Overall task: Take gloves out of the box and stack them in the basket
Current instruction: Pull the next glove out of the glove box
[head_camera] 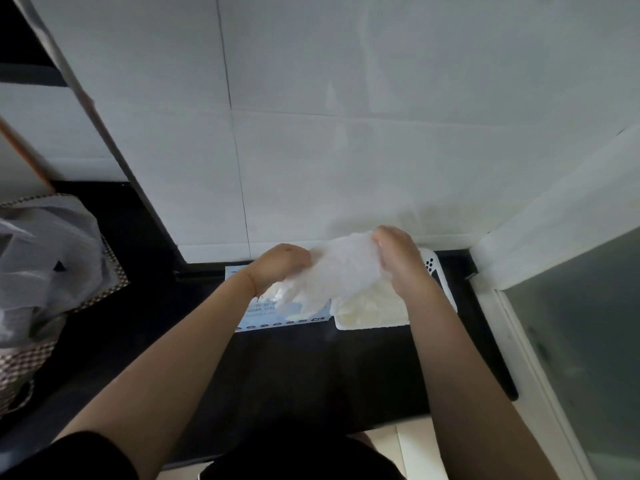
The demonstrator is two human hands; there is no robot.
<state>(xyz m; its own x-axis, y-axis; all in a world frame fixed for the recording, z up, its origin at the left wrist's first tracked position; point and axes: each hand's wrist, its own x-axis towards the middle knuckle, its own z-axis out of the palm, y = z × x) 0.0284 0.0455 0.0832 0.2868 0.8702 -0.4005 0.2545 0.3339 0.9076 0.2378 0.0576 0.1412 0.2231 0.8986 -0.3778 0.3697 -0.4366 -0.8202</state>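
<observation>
Bare forearms reach from the lower edge of the frame toward a dark surface set against a white tiled wall. Between them a thin, translucent glove is stretched in the air: the left hand pinches one end with curled fingers, the right hand grips the other, apparently pulling it flat so that it will lie neatly on a pile. The glove hangs above the gap between the two containers. Below the left hand lies the pale blue glove box, more glove material bunched at its opening; just beside it, under the right hand, sits the white perforated basket, already holding a pale heap of gloves. Both containers stand at the back of the surface, close to the wall. At far left, a grey plastic bag rests on a checked cloth. Frosted glass borders the right side.
</observation>
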